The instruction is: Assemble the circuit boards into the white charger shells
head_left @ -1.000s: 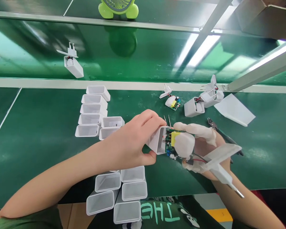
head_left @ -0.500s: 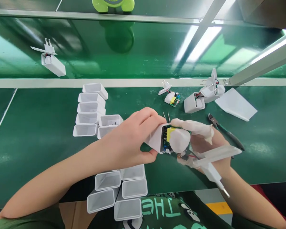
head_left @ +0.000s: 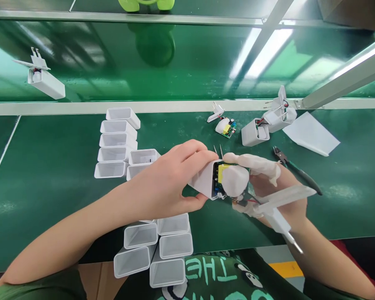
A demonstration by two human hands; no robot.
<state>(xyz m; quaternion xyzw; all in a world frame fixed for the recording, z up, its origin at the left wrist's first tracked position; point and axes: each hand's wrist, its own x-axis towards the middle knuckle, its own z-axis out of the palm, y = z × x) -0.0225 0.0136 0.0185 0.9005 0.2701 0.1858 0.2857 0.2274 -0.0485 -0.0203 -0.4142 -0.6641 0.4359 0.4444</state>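
My left hand (head_left: 171,183) is closed round a white charger shell (head_left: 203,180), holding its open end to the right. My right hand (head_left: 265,183), with white finger cots, pinches a green circuit board (head_left: 219,177) with a yellow part, which sits partly inside the shell. A white plug cover with metal pins (head_left: 281,208) hangs from the board by red and black wires over my right wrist.
Empty white shells lie stacked at centre left (head_left: 117,139) and at the near edge (head_left: 158,250). Loose charger parts (head_left: 225,125) and part-built chargers (head_left: 262,127) lie at the back right, beside cutters (head_left: 295,168) and white paper (head_left: 311,133). One charger (head_left: 43,81) rides the glossy conveyor (head_left: 187,58).
The circuit board has slid further into the shell. The charger on the conveyor has drifted left. My hands have stayed in nearly the same place.
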